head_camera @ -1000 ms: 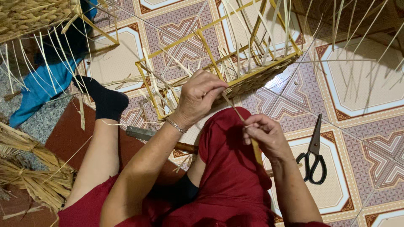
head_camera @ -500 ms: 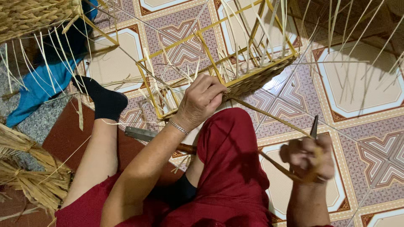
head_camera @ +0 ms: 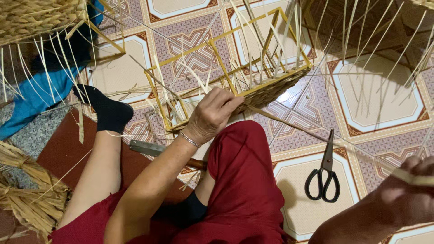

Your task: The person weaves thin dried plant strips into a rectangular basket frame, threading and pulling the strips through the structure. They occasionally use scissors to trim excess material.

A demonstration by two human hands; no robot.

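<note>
The basket frame (head_camera: 226, 77) sits on the tiled floor (head_camera: 384, 95), just past the person's red-clad knee (head_camera: 244, 171). It is a box of thin yellow rods, and only its near edge is woven so far, in a rough tan band. Loose straw strips (head_camera: 348, 40) stick up and out from it on all sides, so there is little open room around the frame. Beyond its right side the floor is more open.

The left hand (head_camera: 212, 115) is curled around the near woven edge of the frame, holding it firm. The right hand (head_camera: 409, 187) is far to the right of the frame, near the picture's edge, and it is blurred. It is closed on one long flat strip (head_camera: 316, 135) that runs straight back to the frame. A moment ago this hand was closer to the frame; now it has pulled the strip out longer.

Black scissors (head_camera: 323, 174) lie flat on the floor, right of the frame and between the knee and the right hand. Left of the frame a foot in a black sock (head_camera: 106, 110) rests on the tiles.
</note>
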